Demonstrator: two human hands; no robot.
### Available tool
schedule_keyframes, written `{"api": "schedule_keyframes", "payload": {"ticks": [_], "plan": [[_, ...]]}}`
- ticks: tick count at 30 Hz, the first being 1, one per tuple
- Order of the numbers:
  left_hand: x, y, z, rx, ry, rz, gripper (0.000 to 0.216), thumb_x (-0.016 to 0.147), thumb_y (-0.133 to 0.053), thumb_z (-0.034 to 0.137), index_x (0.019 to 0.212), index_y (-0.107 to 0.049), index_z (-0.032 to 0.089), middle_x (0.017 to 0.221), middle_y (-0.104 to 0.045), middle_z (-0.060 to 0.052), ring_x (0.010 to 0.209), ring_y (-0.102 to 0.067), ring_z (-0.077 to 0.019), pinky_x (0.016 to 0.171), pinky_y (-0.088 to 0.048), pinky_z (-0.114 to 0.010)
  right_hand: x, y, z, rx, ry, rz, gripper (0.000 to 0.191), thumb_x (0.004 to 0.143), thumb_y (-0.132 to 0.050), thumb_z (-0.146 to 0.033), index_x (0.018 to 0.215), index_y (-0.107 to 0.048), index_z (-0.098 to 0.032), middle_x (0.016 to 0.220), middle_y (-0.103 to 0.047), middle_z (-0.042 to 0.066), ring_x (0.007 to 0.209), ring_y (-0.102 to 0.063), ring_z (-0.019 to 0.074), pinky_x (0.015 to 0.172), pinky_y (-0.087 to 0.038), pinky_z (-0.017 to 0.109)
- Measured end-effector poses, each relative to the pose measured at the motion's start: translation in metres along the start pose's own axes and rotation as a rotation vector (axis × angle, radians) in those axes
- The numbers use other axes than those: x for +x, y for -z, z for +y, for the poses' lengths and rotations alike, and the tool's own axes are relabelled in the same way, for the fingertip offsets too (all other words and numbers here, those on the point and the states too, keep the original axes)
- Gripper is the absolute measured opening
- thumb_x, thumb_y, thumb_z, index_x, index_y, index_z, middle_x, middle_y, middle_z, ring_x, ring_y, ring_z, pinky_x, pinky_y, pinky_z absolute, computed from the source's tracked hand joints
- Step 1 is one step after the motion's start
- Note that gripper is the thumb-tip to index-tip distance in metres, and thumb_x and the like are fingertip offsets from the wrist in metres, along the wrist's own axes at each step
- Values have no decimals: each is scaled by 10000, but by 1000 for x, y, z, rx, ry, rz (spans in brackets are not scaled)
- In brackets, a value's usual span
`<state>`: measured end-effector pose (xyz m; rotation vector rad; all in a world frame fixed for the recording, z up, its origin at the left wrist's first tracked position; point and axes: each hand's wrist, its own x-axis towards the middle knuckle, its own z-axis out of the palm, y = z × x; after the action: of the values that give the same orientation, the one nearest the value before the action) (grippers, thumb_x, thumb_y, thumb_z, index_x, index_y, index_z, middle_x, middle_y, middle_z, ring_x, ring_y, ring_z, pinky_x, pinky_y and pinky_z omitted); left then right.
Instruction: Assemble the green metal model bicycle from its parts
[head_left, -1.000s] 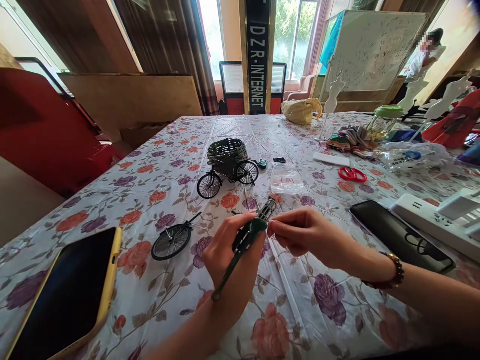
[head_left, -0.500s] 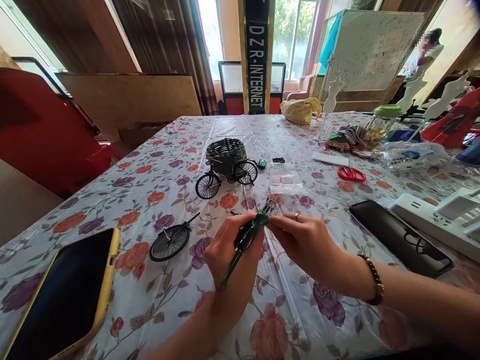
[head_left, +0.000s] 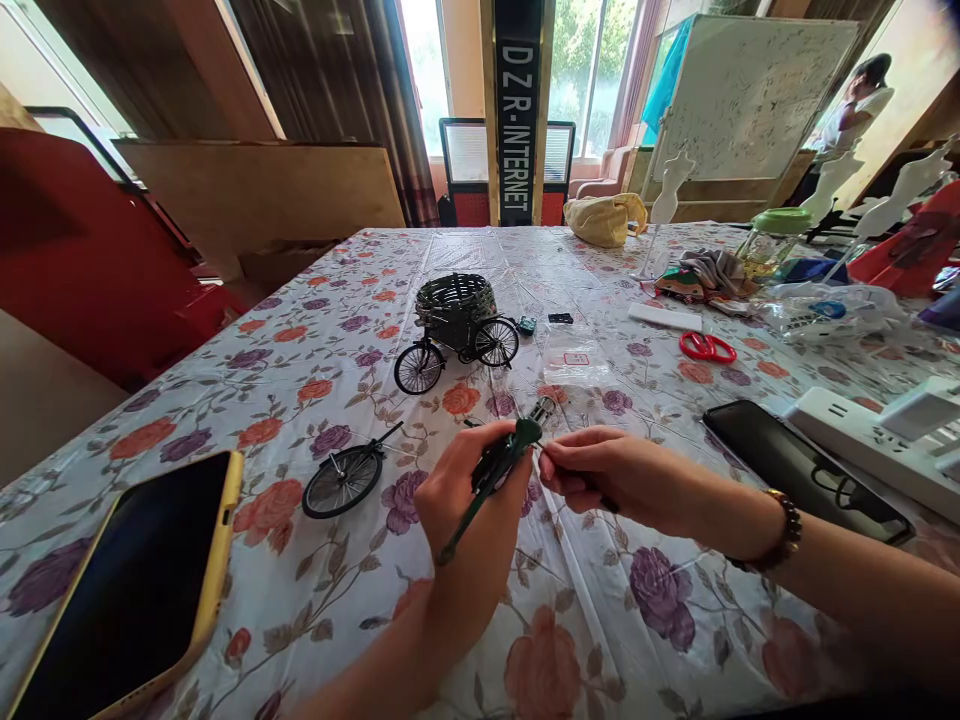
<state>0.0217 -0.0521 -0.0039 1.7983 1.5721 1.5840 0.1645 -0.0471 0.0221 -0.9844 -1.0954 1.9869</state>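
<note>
My left hand [head_left: 469, 480] is closed around a dark green model bicycle frame [head_left: 480, 505], with a silvery rack-like end standing out past the fingers. Pinched in my right hand [head_left: 600, 462] is a small screwdriver [head_left: 546, 444], its thin metal shaft pointing at the frame; whether the tip touches cannot be made out. Its dark handle end shows below the fingers. Left of my hands lies a loose model bicycle wheel with its fork [head_left: 343, 480]. Farther back stands a model bicycle [head_left: 450, 352] against a dark woven basket [head_left: 456, 295].
A yellow-cased phone [head_left: 127, 580] lies at the left, a black phone [head_left: 802, 470] and a white power strip [head_left: 870, 430] at the right. Red scissors [head_left: 707, 347], a plastic bag [head_left: 576, 362] and a green-lidded jar [head_left: 776, 240] sit farther back. A person [head_left: 855, 110] stands beyond.
My right hand has drawn back slightly to the right from the frame, and the screwdriver's shaft and handle end now show. My left hand keeps its grip on the frame.
</note>
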Motion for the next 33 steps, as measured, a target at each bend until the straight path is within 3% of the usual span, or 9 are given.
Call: {"api": "schedule_keyframes", "payload": {"ticks": [7,10,13,17,20,23,26,30,33], "plan": [[-2,0,0,-60,-17,29,131,670,-652,214,788,-596,211,623,-579,57,488,-455,-64,463,-354,-169,0,4,2,-268,92,81,271,787,-515,-376,697,-580,-129,559,-493,-22,375,-388,19,339,-191,159],[-2,0,1,-62,-59,47,133,668,-656,204,790,-603,208,630,-582,52,501,-463,-68,476,-360,-172,-2,2,3,-477,184,162,297,799,-486,-400,735,-610,-138,560,-523,-13,372,-400,28,338,-230,164],[-2,1,1,-32,-113,96,147,657,-666,199,793,-611,208,634,-584,49,516,-471,-74,504,-370,-180,-5,-2,8,-871,418,351,325,832,-440,-365,681,-617,-138,503,-509,-11,406,-417,52,385,-293,187],[-1,2,1,0,-159,107,177,648,-672,182,810,-609,212,654,-597,46,549,-500,-82,534,-386,-184,-6,-4,18,-1390,831,572,218,838,-446,-210,793,-645,-133,590,-593,23,497,-487,83,473,-332,217],[-1,2,1,7,-170,86,174,655,-663,178,817,-608,212,676,-610,40,573,-521,-88,549,-399,-189,-4,-4,22,-1578,942,625,193,827,-452,-154,856,-643,-139,627,-626,27,504,-518,93,462,-320,221],[-1,1,1,13,-149,78,156,664,-651,182,812,-610,210,649,-601,43,542,-506,-83,533,-395,-189,-2,-3,23,-1524,925,645,187,829,-464,-184,822,-650,-161,645,-639,22,524,-531,88,474,-331,209],[0,1,2,-2,-123,75,134,673,-641,189,803,-612,205,624,-589,48,515,-486,-77,507,-381,-183,-2,-3,18,-1338,800,657,154,801,-514,-233,758,-654,-183,622,-627,-3,508,-499,71,488,-337,197],[0,1,3,-27,-100,70,139,670,-648,198,805,-613,208,624,-583,49,532,-492,-79,513,-383,-181,-3,-5,8,-1090,510,497,212,801,-495,-342,747,-621,-181,539,-528,-36,475,-390,61,433,-279,193],[0,1,2,-28,-83,64,154,666,-654,209,815,-614,216,652,-593,45,549,-499,-81,528,-392,-184,-4,-6,5,-1040,436,461,290,824,-435,-390,691,-560,-166,547,-466,-33,502,-349,69,443,-256,208]]}}
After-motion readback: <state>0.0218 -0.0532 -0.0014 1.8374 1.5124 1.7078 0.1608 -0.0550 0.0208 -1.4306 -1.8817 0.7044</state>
